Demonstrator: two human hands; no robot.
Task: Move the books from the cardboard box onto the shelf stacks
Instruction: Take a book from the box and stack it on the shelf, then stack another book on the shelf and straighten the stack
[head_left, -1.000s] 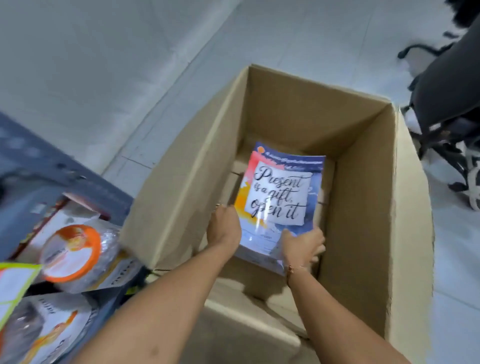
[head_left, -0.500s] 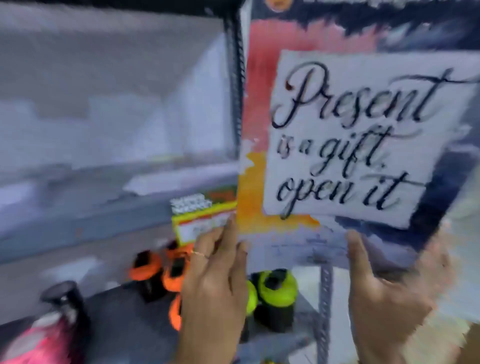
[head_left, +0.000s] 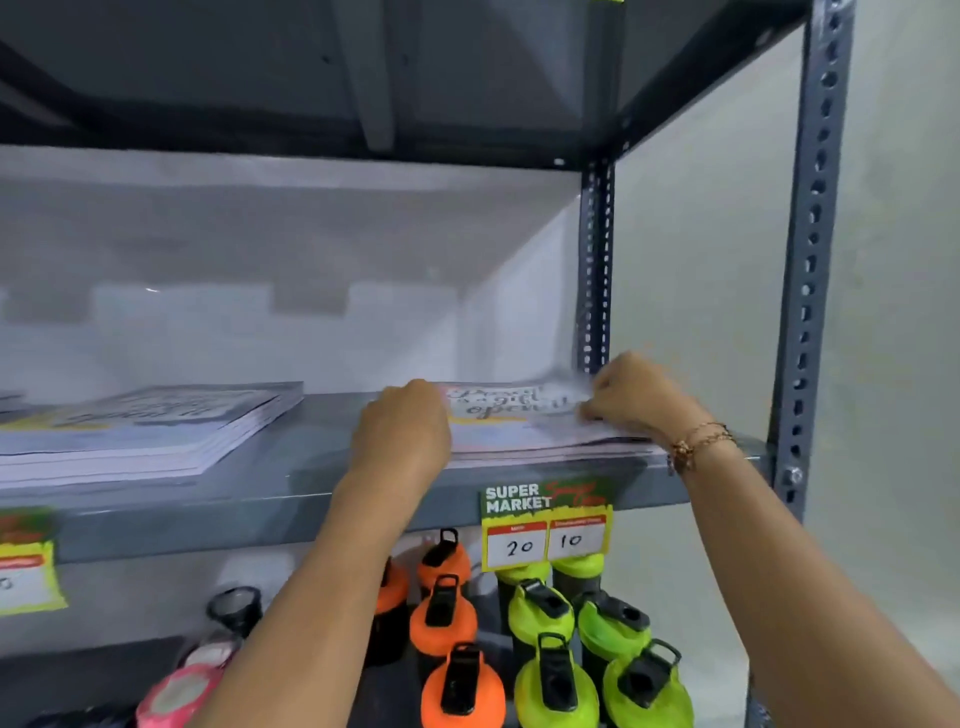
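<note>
A book with a "Present is a gift, open it" cover (head_left: 511, 410) lies flat on top of a low stack at the right end of the grey metal shelf (head_left: 322, 483). My left hand (head_left: 402, 431) grips its left edge. My right hand (head_left: 631, 392), with a bracelet at the wrist, rests on its right side near the back. A second, taller stack of the same books (head_left: 156, 431) sits further left on the same shelf. The cardboard box is out of view.
A "Super Market" price tag (head_left: 545, 525) hangs from the shelf edge, another tag (head_left: 26, 561) at the far left. Orange bottles (head_left: 447, 618), green bottles (head_left: 571, 660) and a pink one (head_left: 176, 691) stand on the shelf below. A perforated upright (head_left: 810, 260) rises at the right.
The book left the cardboard box, was carried up in front of my face, and now lies on the right-hand shelf stack. My view swung from the box to the shelf.
</note>
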